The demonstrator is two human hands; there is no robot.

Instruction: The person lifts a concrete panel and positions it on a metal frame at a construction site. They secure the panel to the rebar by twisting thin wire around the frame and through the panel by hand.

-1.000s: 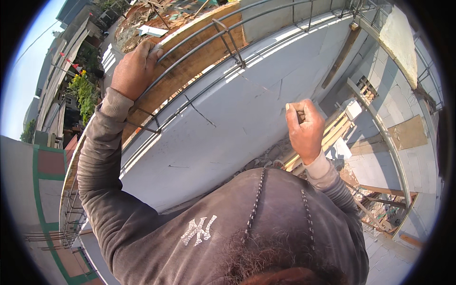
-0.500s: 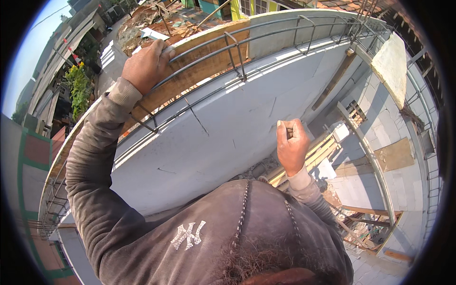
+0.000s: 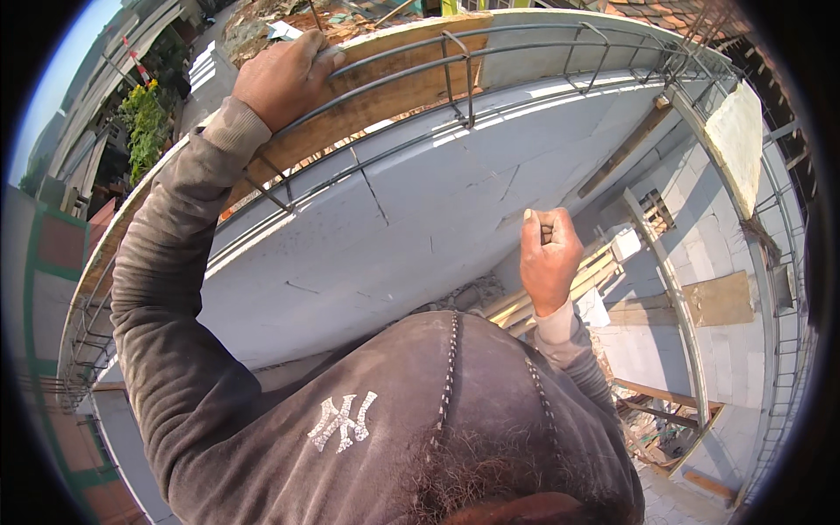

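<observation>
My left hand (image 3: 282, 79) is closed over the top edge of a brown wooden formwork board (image 3: 411, 77) at the upper left of the wall. Right beside its fingers run the steel rebars (image 3: 385, 77) of a long cage, tied with bent stirrups (image 3: 470, 92). My right hand (image 3: 551, 258) is raised in front of the pale block wall (image 3: 385, 210), apart from it. Its fingers are curled in with the thumb up; whatever they may hold is hidden.
Far below on the right lie wooden planks (image 3: 599, 273) beside block walls. A pale board (image 3: 735, 149) stands against the rebar at the right corner. A wood strip (image 3: 626, 144) leans on the wall. Beyond the formwork are rubble (image 3: 262, 31) and a leafy plant (image 3: 144, 122).
The view has shifted slightly, and the wall and rebar sit a little differently in it. My left hand keeps its hold on the board; my right hand stays raised and curled.
</observation>
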